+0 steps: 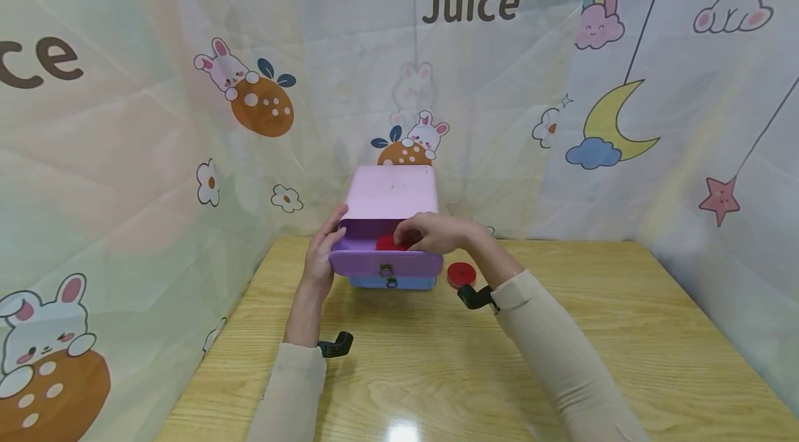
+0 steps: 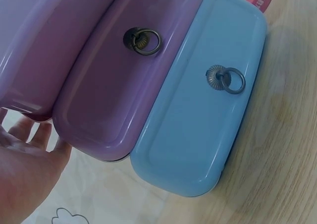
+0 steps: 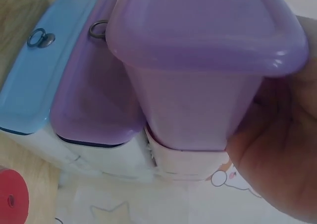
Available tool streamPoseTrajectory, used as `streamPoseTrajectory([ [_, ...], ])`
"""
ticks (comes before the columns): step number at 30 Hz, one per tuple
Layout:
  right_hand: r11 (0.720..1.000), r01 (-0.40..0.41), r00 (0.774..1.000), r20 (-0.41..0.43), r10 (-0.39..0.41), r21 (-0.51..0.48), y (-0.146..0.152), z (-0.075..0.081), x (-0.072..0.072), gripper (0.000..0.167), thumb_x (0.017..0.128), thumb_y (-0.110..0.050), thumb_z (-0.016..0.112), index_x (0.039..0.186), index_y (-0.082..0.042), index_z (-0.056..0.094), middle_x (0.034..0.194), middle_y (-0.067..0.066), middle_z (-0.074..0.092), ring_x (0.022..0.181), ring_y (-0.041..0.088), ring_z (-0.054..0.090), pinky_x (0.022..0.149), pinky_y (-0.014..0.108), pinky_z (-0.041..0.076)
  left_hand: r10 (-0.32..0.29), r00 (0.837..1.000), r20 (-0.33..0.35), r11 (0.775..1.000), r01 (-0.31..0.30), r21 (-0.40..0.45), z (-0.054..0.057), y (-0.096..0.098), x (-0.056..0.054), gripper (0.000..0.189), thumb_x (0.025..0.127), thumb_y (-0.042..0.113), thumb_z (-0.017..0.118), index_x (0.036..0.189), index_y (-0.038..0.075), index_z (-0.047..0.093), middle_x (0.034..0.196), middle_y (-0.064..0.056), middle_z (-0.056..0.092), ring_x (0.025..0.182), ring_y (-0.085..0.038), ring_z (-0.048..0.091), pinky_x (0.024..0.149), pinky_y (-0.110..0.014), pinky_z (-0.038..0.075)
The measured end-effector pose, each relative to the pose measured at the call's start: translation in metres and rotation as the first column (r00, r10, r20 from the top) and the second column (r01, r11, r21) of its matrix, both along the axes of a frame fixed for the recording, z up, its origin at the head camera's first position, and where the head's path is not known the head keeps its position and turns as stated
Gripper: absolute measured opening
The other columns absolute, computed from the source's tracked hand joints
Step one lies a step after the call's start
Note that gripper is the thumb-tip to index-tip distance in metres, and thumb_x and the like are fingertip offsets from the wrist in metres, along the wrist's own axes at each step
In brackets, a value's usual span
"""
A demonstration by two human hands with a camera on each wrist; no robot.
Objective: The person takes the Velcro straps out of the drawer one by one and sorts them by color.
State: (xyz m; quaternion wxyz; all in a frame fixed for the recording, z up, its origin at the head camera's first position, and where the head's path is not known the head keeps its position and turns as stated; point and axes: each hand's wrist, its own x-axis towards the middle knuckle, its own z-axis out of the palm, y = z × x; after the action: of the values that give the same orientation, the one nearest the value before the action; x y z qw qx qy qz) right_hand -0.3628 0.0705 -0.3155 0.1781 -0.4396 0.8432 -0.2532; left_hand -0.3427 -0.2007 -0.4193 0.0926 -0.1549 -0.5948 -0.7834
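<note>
A small drawer cabinet (image 1: 392,192) with a pink top stands on the table, its top purple drawer (image 1: 349,263) pulled out. Inside that drawer lies a red round roll (image 1: 385,243). My right hand (image 1: 437,232) reaches in from the right, fingers bent onto the roll; the fingertips are partly hidden. My left hand (image 1: 320,258) rests along the left side of the drawer and cabinet with fairly straight fingers. Below, a second purple drawer (image 2: 106,95) and a blue drawer (image 2: 198,105) are closed, each with a metal ring pull.
Another red roll (image 1: 462,274) lies on the wooden table (image 1: 399,359), just right of the cabinet. A printed cloth curtain (image 1: 349,26) stands behind and at both sides. Each wrist carries a small black camera mount (image 1: 337,345).
</note>
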Motion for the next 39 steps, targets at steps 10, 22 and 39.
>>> streamPoseTrajectory([
  [10, 0.985, 0.061, 0.979, 0.203, -0.027, -0.164, 0.017, -0.002, 0.006, 0.020, 0.106, -0.022, 0.061, 0.123, -0.013, 0.061, 0.116, 0.003, 0.061, 0.109, 0.019, 0.055, 0.095, 0.034, 0.047, 0.011, 1.000, 0.011, 1.000, -0.011, -0.001, -0.001, 0.001, 0.000, 0.049, 0.108, 0.011, 0.047, 0.157, 0.011, 0.047, 0.169, 0.003, 0.036, 0.160, -0.012, 0.018, 0.132, -0.042, 0.007],
  [22, 0.863, 0.155, 0.969, 0.243, -0.038, -0.481, 0.035, -0.021, 0.023, 0.022, 0.105, -0.011, 0.062, 0.125, -0.005, 0.057, 0.133, 0.010, 0.057, 0.122, 0.027, 0.055, 0.096, 0.030, 0.053, 0.019, 1.000, 0.011, 1.000, -0.019, -0.014, 0.003, 0.001, 0.001, 0.048, 0.108, 0.013, 0.048, 0.157, 0.014, 0.048, 0.168, 0.005, 0.039, 0.159, -0.011, 0.021, 0.132, -0.041, 0.010],
  [39, 0.601, 0.207, 0.973, 0.097, -0.210, -0.772, 0.053, -0.053, 0.062, 0.027, 0.103, 0.000, 0.061, 0.127, 0.003, 0.049, 0.163, 0.016, 0.034, 0.146, 0.046, 0.044, 0.103, 0.026, 0.055, 0.008, 1.000, 0.014, 1.000, -0.008, 0.000, 0.000, 0.000, 0.001, 0.048, 0.109, 0.010, 0.047, 0.157, 0.012, 0.047, 0.168, 0.003, 0.038, 0.159, -0.012, 0.022, 0.131, -0.041, 0.011],
])
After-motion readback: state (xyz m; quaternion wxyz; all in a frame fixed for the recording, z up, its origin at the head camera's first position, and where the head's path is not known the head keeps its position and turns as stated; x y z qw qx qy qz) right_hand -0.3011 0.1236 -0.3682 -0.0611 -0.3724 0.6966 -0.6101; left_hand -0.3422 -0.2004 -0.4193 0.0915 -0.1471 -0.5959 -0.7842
